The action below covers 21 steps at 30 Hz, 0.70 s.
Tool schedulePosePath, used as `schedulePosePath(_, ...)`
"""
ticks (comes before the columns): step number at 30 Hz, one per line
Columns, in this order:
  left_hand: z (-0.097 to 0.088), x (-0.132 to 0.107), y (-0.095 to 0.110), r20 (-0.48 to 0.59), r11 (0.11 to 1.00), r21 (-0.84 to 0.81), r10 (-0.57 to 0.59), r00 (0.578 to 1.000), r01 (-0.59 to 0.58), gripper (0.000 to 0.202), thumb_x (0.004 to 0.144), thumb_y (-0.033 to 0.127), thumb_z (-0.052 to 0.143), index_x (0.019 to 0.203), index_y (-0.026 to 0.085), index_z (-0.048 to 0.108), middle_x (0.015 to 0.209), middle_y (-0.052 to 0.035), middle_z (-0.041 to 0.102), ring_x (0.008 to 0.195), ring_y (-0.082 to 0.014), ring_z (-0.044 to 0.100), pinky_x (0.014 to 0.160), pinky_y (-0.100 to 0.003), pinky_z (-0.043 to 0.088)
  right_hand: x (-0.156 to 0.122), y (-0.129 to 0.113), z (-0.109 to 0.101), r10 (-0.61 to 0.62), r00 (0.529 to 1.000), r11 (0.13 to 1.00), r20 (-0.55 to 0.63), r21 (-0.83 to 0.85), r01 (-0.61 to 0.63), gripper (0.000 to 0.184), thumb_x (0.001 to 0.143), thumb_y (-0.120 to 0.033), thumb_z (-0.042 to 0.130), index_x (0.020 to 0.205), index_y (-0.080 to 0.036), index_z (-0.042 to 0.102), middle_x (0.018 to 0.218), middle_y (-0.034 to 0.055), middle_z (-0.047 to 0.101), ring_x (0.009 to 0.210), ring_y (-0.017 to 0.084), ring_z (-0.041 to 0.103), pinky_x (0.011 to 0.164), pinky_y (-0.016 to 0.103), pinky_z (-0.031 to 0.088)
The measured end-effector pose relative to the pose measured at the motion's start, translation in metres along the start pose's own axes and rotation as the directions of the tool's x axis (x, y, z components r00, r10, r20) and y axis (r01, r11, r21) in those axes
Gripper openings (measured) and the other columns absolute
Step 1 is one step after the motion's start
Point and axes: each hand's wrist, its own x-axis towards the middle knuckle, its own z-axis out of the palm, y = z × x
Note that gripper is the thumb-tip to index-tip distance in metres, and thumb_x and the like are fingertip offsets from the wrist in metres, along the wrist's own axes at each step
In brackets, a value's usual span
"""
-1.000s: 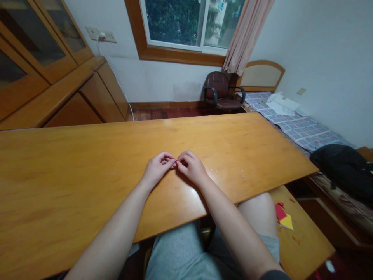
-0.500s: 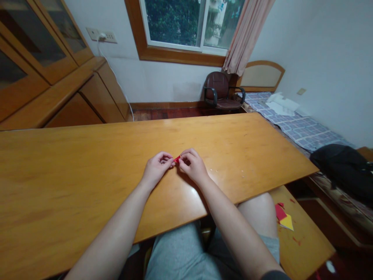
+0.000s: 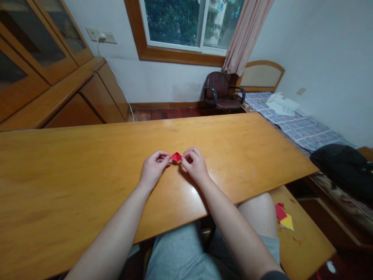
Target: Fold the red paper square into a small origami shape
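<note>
A small folded piece of red paper [image 3: 176,156] sits between my two hands, just above the wooden table [image 3: 87,163]. My left hand [image 3: 153,168] pinches its left corner with curled fingers. My right hand [image 3: 194,164] pinches its right corner, fingers curled too. Both forearms rest across the table's near edge. Much of the paper is hidden by my fingertips.
Red and yellow paper sheets [image 3: 284,217] lie on a wooden bench [image 3: 305,241] at my right. A bed [image 3: 303,128] with a black bag [image 3: 344,165] is further right. A brown chair [image 3: 220,91] stands under the window, cabinets [image 3: 58,77] on the left.
My hands have drawn slightly apart, and the red paper, almost hidden between the fingertips before, now shows as a small spread-out shape.
</note>
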Motion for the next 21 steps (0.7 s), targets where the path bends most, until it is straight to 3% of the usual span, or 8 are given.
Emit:
schedulePosePath(7,-0.0025,-0.0041,0.0046,0.000,0.976,0.185,0.113,0.994,-0.111,0.019,0.081,0.036,0.066,0.087,0.019,0.068,0.078,-0.0035,0.073,0.070,-0.0181,0.070,0.067,-0.026,0.053,0.0013,0.0000,-0.0006,0.067,0.998,0.998,-0.001,0.004,-0.067,0.008,0.080,-0.017,0.063,0.072,-0.019,0.060,0.085,0.0026,0.058,0.069,0.013,0.057,0.064,0.026,0.049)
schedulePosePath(13,-0.0025,-0.0074,0.0087,0.048,0.879,0.376,0.298,0.953,-0.293,0.013,0.082,0.032,0.064,0.085,0.021,0.071,0.083,-0.0035,0.073,0.073,-0.0187,0.067,0.073,-0.027,0.051,0.0005,0.0013,0.0004,0.011,0.999,0.999,0.042,-0.045,-0.009,0.008,0.082,-0.019,0.063,0.075,-0.019,0.060,0.084,0.0024,0.058,0.074,0.014,0.058,0.067,0.026,0.049)
schedulePosePath(21,-0.0015,-0.0067,0.0080,0.129,0.791,0.464,0.385,0.914,-0.399,0.016,0.087,0.030,0.059,0.087,0.021,0.072,0.085,-0.0035,0.072,0.077,-0.0187,0.065,0.076,-0.027,0.049,-0.0007,0.0022,0.0004,-0.027,0.996,0.996,0.087,-0.087,0.034,0.007,0.084,-0.019,0.062,0.077,-0.020,0.060,0.085,0.0028,0.058,0.076,0.015,0.057,0.069,0.027,0.048)
